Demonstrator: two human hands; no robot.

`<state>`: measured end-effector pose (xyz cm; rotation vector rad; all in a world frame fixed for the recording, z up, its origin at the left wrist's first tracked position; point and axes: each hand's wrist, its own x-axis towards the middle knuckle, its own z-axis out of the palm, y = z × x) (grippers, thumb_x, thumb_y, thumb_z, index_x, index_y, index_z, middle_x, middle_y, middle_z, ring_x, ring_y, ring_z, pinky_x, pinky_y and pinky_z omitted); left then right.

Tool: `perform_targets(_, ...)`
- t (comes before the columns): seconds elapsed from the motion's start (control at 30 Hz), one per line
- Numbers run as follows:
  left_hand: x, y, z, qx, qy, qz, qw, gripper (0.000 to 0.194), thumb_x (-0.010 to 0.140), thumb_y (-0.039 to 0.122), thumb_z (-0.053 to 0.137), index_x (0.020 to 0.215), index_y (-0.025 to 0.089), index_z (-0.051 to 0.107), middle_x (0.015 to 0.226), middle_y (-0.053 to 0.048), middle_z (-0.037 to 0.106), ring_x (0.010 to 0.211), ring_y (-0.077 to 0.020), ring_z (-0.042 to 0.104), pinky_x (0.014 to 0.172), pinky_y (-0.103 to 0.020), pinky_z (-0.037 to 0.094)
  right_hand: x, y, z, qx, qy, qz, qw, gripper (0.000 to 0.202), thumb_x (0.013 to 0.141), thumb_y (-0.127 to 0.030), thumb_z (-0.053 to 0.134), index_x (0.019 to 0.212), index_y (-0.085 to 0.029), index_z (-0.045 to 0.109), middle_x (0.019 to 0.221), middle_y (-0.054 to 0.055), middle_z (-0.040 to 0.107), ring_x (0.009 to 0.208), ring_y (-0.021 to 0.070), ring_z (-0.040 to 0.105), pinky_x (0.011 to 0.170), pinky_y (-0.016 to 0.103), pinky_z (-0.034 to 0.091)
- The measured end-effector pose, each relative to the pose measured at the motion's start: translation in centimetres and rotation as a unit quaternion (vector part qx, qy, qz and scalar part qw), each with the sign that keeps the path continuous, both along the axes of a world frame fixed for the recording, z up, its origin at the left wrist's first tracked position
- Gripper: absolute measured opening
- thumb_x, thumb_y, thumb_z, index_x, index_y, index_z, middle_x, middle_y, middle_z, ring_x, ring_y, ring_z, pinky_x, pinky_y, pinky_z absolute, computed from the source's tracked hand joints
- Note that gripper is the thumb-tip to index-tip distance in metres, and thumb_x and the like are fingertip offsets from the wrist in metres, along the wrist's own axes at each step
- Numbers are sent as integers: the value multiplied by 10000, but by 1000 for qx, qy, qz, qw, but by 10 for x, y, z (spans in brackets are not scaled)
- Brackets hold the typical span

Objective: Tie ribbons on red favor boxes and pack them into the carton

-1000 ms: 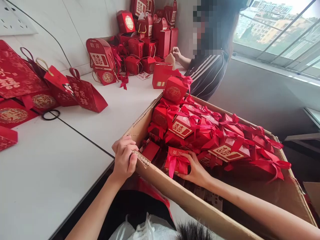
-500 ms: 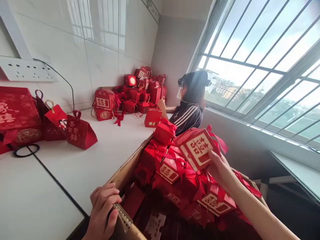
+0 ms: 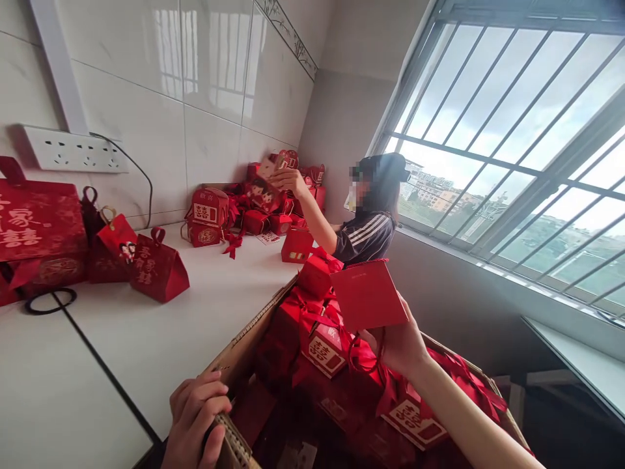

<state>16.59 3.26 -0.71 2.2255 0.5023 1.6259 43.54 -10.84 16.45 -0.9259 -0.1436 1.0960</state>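
In the head view my right hand (image 3: 398, 345) grips a red gift box (image 3: 368, 296) from below and behind. Its plain red face is turned toward me, and a red cord hangs by my fingers. This box is held above a large cardboard carton (image 3: 244, 345) filled with red gift boxes, several tied with red ribbon. One box in the carton (image 3: 322, 352) bears a gold-and-white double-happiness panel. My left hand (image 3: 195, 417) is wrapped over the carton's near left rim. The carton's lower inside is dark.
On the white table (image 3: 209, 326) stand red gift bags (image 3: 159, 267) at left and a pile of red boxes (image 3: 254, 221) at the back. A co-worker (image 3: 366, 228) raises a red box with cartoon figures (image 3: 263, 192). A barred window (image 3: 488, 163) is at right.
The box in my right hand shows a plain red face instead of the patterned panel. The co-worker's arm has risen with a box. My left hand stays on the rim; the view has tilted up.
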Motion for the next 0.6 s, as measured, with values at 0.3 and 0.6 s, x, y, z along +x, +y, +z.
perform_targets(0.3, 3, -4, 3, -5, -5, 4, 1000, 208, 855, 238, 367, 748, 237, 545, 820, -54, 583, 968, -257, 532, 835, -447, 381, -9, 7, -27, -33, -427, -120, 896, 550, 670, -465, 693, 1147, -271, 499, 1101, 48, 612, 1073, 265, 549, 946, 486, 443)
perform_targets(0.6, -5, -5, 6, 5, 58, 19, 998, 150, 769, 214, 409, 785, 287, 540, 831, -31, 623, 963, -291, 590, 810, -470, 460, -24, 71, -64, -124, -757, -87, 636, 598, 758, -507, 589, 1244, -247, 356, 1168, 112, 378, 1140, 325, 430, 974, 581, 342)
